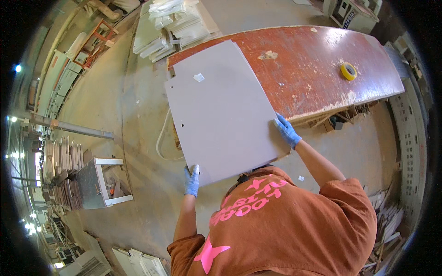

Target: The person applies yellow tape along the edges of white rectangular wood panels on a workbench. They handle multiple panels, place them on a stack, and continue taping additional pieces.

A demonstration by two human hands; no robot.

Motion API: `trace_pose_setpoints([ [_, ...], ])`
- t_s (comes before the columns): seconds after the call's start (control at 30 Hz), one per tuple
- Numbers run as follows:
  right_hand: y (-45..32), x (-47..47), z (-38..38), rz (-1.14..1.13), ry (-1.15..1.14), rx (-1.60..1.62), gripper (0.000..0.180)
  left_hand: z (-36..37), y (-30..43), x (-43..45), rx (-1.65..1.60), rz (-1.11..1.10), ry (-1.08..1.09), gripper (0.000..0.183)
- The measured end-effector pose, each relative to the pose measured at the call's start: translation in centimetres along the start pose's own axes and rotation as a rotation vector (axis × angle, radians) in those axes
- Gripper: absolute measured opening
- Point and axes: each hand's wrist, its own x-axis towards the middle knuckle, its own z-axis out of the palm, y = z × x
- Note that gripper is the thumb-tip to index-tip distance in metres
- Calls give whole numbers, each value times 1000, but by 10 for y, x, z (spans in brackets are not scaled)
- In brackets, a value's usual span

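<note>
A flat grey panel (221,117) extends out over the left end of a red-brown worktable (293,69). Small dark holes line its left edge, and a small white label (199,77) lies on its far part. My left hand (192,181), in a blue glove, grips the panel's left edge at the near corner. On the opposite edge, my gloved right hand (287,130) holds the panel near its other near corner. Along the far right edge, a second panel edge shows just underneath. The fingers below the panel are hidden.
A roll of yellow tape (348,71) rests on the worn tabletop. Beyond the table is a stack of white strips (179,27). An open-topped bin (103,184) stands on the floor at left, beside stacked boards (65,169). A white strap loop (165,141) hangs beside the panel.
</note>
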Motion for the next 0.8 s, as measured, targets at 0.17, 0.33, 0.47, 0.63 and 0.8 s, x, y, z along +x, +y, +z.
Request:
trace_pose_setpoints([
  [0.17, -6, -1, -4, 125, 109, 219, 52, -14, -21, 7, 44, -7, -63, 45],
  [0.33, 6, 13, 2, 582, -116, 680, 54, -19, -52, 25, -620, -307, -189, 52],
  [0.47, 39, 15, -6, 597, -158, 686, 53, 4, -71, 36, -458, -98, -353, 63],
  [0.63, 71, 19, -7, 562, -121, 859, 46, 8, -83, 52, -120, 137, -402, 64],
  [0.8, 70, 27, -3, 553, -243, 959, 44, -10, -80, 66, -860, -409, -331, 69],
])
